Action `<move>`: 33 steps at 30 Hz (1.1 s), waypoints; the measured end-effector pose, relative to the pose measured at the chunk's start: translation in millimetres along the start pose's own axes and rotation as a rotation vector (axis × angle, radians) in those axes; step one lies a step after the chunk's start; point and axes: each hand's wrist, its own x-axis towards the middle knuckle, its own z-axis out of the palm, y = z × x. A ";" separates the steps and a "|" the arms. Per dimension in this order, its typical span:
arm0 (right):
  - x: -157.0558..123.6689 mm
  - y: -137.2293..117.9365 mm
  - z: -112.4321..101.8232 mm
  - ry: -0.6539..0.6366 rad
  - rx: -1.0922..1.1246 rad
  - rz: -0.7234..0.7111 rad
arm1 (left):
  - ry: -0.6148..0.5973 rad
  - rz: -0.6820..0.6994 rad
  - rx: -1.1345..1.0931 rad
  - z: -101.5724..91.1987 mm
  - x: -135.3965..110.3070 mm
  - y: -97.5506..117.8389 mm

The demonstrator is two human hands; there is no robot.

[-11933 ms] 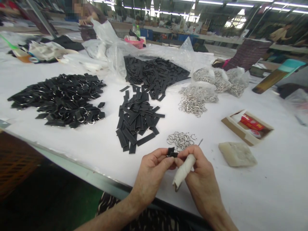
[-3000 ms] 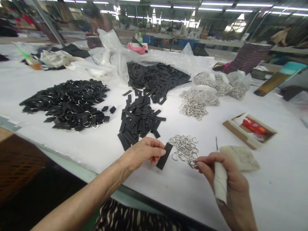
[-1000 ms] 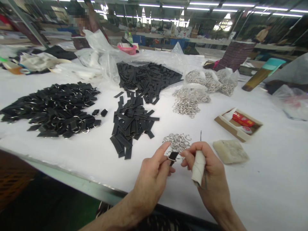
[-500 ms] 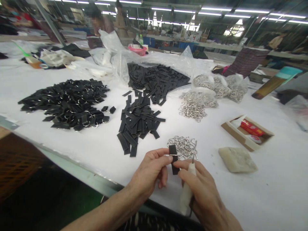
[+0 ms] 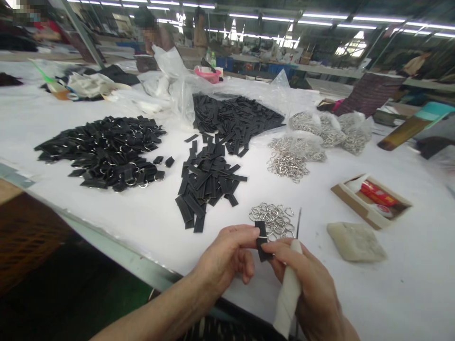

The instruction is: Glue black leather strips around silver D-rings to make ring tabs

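A short black strap (image 5: 260, 228) is pinched between the thumb and fingers of my left hand (image 5: 225, 253), with a metal ring (image 5: 262, 237) around its middle. My right hand (image 5: 314, 284) is closed around the white handle of an awl (image 5: 289, 296), whose thin metal tip points up and away. The thumb and forefinger of that hand also touch the strap's lower end. Just beyond my fingers lies a small heap of loose metal D-rings (image 5: 275, 215). Part of the strap is hidden behind my right fingers.
Loose black straps (image 5: 204, 177) lie ahead, a larger strap pile (image 5: 241, 118) behind them. Ringed straps (image 5: 103, 151) are heaped left. Bagged rings (image 5: 305, 123), a cardboard box (image 5: 355, 201), a pale block (image 5: 356, 241) and a bottle (image 5: 414, 125) are right. People work beyond.
The camera view has shifted slightly. My right hand and the awl have moved a little right and nearer to me, and my right thumb now presses on the strap below the ring.
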 end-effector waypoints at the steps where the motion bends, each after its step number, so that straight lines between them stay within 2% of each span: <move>1: 0.4 -1.2 -0.1 -0.019 0.012 -0.010 | 0.016 0.003 -0.004 0.0 0.6 -0.2; 4: 2.2 -6.1 0.5 -0.017 -0.012 -0.007 | 0.033 0.024 0.028 1.3 1.9 -1.8; 9: 7.8 -14.7 4.5 0.136 -0.066 0.182 | 0.038 0.116 0.152 6.1 -2.5 -4.5; 13: 18.6 -21.1 4.3 0.095 0.046 0.417 | 0.007 0.199 0.198 6.7 -8.1 -7.1; 16: 26.9 -25.3 2.0 0.036 0.131 0.529 | -0.041 0.262 0.214 5.5 -10.8 -8.6; 18: 30.3 -27.6 1.5 0.018 0.167 0.562 | -0.046 0.272 0.230 5.4 -11.4 -8.7; 24: 30.5 -27.8 4.5 0.029 0.244 0.652 | 0.045 0.239 0.257 6.0 -11.4 -7.9; 33: 26.5 -21.1 2.8 0.015 0.259 0.632 | 0.061 0.254 0.421 3.3 -15.4 -4.8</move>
